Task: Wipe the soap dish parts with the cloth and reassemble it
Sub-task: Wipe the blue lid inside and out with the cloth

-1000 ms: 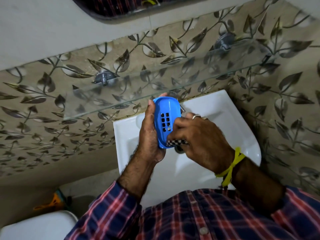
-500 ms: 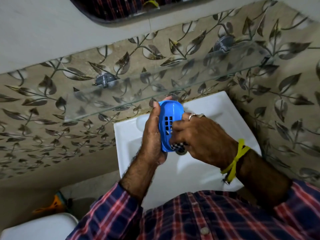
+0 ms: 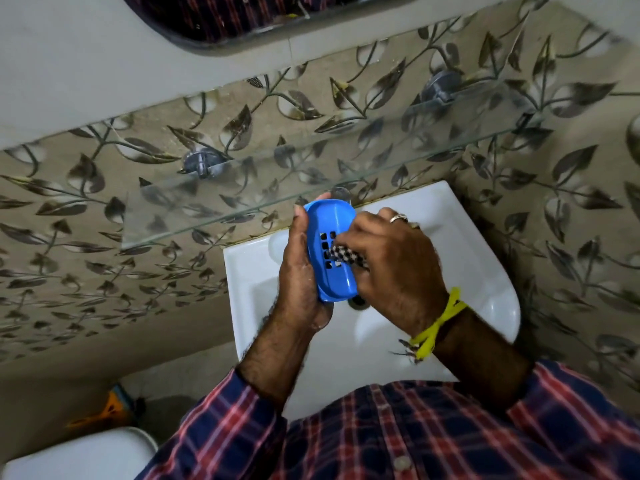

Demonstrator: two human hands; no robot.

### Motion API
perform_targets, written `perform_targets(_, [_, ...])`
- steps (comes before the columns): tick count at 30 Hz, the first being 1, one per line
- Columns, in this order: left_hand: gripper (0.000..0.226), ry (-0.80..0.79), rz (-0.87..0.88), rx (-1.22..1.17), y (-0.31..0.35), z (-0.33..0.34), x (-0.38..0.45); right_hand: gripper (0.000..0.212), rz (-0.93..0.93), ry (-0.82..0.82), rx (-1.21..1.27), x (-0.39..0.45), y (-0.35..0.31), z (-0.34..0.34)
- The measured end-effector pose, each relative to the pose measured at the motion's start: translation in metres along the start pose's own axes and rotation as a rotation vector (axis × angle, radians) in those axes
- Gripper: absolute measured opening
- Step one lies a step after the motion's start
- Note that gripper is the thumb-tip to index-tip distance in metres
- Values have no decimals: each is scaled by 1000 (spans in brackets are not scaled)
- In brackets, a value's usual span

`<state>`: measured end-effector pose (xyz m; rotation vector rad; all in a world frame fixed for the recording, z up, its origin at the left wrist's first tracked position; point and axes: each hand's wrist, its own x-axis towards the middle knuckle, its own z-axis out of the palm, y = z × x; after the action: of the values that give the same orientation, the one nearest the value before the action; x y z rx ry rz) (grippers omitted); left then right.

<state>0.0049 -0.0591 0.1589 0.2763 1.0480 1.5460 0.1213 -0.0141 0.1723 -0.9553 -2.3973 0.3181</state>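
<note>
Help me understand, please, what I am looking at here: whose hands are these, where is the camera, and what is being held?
No machine here: a person works bare-handed, and the single camera sits on their head, looking forward and down, so the checked shirt at the bottom is their own. The left hand grips a blue soap dish part, a slotted tray held on edge above a white sink. The right hand, with a ring and a yellow wrist thread, presses a checked cloth against the tray's slots. Above the sink a glass shelf juts from the leaf-patterned wall, and a mirror edge shows at the top. The dish's other part is not in view.
</note>
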Motion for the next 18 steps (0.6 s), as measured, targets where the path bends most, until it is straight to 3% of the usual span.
perform_targets(2, [58, 6, 8, 4, 1, 0, 1, 28, -47, -22, -11, -7, 0, 1])
perform_targets(6, [58, 43, 17, 31, -2, 1, 1, 25, 104, 78, 11, 1, -1, 2])
perform_targets(11, [56, 48, 49, 0, 2, 0, -1, 25, 5, 13, 9, -4, -6, 5])
perform_targets(15, [51, 60, 36, 20, -6, 3, -3, 20, 143, 126, 0, 10, -6, 5])
perform_targets(18, [51, 41, 46, 4, -6, 3, -4, 17, 61, 107, -29, 5, -10, 8])
